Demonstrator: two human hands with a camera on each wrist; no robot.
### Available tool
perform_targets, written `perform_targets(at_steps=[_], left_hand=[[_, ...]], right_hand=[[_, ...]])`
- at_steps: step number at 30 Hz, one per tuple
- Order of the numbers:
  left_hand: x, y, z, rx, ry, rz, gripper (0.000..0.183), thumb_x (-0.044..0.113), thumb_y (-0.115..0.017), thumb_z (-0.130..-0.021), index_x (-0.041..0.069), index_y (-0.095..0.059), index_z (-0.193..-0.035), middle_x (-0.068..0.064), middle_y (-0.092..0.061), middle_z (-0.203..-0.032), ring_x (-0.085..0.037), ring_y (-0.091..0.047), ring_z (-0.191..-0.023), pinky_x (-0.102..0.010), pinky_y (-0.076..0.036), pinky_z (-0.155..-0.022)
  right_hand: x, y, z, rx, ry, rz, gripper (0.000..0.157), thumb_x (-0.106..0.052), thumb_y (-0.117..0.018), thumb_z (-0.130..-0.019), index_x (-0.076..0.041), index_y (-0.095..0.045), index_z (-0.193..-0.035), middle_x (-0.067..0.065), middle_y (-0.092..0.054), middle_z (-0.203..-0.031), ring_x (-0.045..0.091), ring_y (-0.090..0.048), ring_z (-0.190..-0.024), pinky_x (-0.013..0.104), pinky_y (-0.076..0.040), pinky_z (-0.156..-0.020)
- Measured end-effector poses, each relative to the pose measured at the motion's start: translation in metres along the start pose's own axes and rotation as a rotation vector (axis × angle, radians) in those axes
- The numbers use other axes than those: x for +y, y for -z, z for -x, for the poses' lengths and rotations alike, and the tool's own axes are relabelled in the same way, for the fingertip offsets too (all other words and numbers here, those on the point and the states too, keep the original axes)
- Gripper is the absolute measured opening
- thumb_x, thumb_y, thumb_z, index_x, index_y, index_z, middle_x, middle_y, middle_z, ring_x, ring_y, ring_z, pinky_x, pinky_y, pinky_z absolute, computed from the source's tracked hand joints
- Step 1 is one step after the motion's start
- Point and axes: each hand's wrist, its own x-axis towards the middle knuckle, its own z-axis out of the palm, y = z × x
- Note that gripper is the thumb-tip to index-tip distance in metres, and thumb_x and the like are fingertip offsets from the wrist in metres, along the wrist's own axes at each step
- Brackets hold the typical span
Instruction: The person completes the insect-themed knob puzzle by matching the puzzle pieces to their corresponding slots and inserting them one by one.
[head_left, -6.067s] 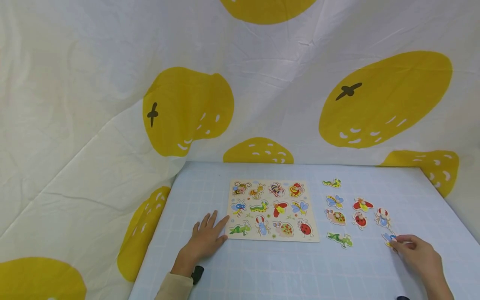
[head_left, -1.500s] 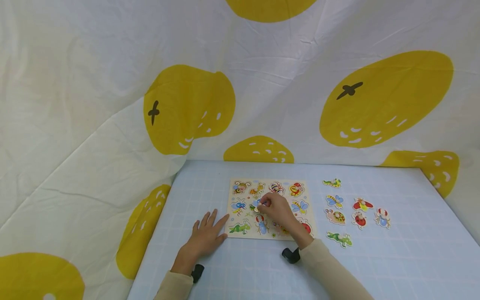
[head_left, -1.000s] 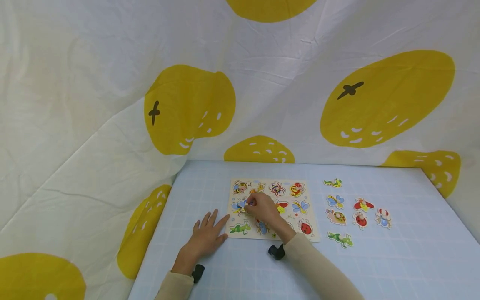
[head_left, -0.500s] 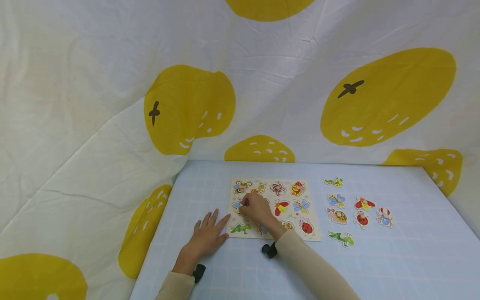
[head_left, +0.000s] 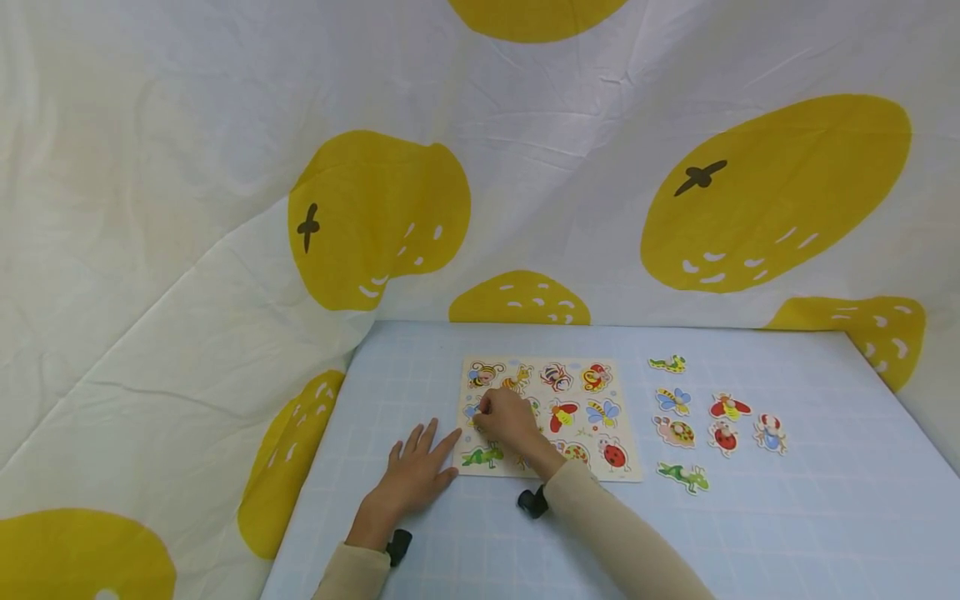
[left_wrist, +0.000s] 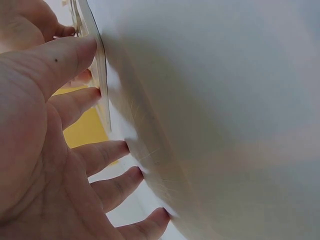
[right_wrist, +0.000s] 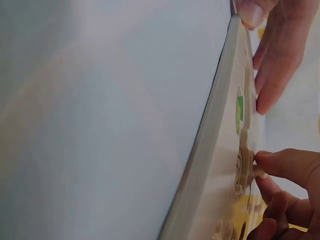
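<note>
Cream-coloured, the puzzle board (head_left: 632, 473) lies under the right hand (head_left: 512, 418), which pinches the small knob (right_wrist: 259, 172) of a blue insect piece (head_left: 471, 412). Its fingers (right_wrist: 287, 164) cover most of this piece, so I cannot tell if it lies fully flat. The left hand (head_left: 411, 475) rests spread, its thumb (left_wrist: 70, 56) at the board's edge. Seven loose pieces (head_left: 723, 438) lie to the right of both hands.

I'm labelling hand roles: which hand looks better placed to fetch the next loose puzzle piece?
Probably the right hand, once it releases the knob it pinches: it is nearer the loose pieces right of the board. The left hand lies spread at the board's left edge.
</note>
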Motion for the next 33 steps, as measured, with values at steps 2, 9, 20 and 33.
perform_targets(at_steps=[2, 9, 20, 33], left_hand=[[0.001, 0.000, 0.000, -0.002, 0.003, -0.003, 0.063, 0.037, -0.064, -0.099, 0.024, -0.039, -0.155, -0.019, -0.023, -0.162, -0.045, -0.018, -0.147, -0.071, -0.017, -0.110], [0.002, 0.000, -0.001, 0.000, 0.011, -0.005, 0.063, 0.037, -0.064, -0.098, 0.024, -0.040, -0.155, -0.019, -0.024, -0.162, -0.045, -0.018, -0.147, -0.071, -0.017, -0.110], [0.003, -0.001, -0.001, 0.009, 0.015, -0.020, 0.062, 0.036, -0.065, -0.098, 0.023, -0.041, -0.154, -0.020, -0.025, -0.161, -0.045, -0.019, -0.146, -0.071, -0.018, -0.110], [0.008, 0.000, 0.001, 0.002, 0.041, -0.011, 0.064, 0.035, -0.065, -0.098, 0.023, -0.040, -0.155, -0.019, -0.024, -0.162, -0.045, -0.017, -0.147, -0.070, -0.016, -0.112]], right_hand=[[0.000, -0.001, 0.000, 0.002, -0.006, 0.018, 0.010, -0.019, -0.075, -0.088, -0.015, -0.067, -0.083, -0.005, -0.058, -0.072, 0.012, -0.056, -0.060, 0.027, -0.047, -0.054], [-0.001, 0.004, 0.004, -0.001, -0.011, -0.012, 0.010, -0.019, -0.075, -0.089, -0.012, -0.069, -0.090, -0.003, -0.059, -0.071, 0.012, -0.056, -0.057, 0.027, -0.046, -0.050], [0.010, 0.033, 0.019, 0.089, 0.076, -0.117, 0.019, -0.022, -0.074, -0.092, -0.011, -0.070, -0.107, 0.000, -0.053, -0.066, 0.012, -0.044, -0.048, 0.026, -0.035, -0.044], [0.040, 0.074, 0.047, 0.192, 0.038, -0.158, 0.026, -0.025, -0.076, -0.091, -0.011, -0.072, -0.113, 0.000, -0.050, -0.063, 0.013, -0.041, -0.048, 0.027, -0.035, -0.044]])
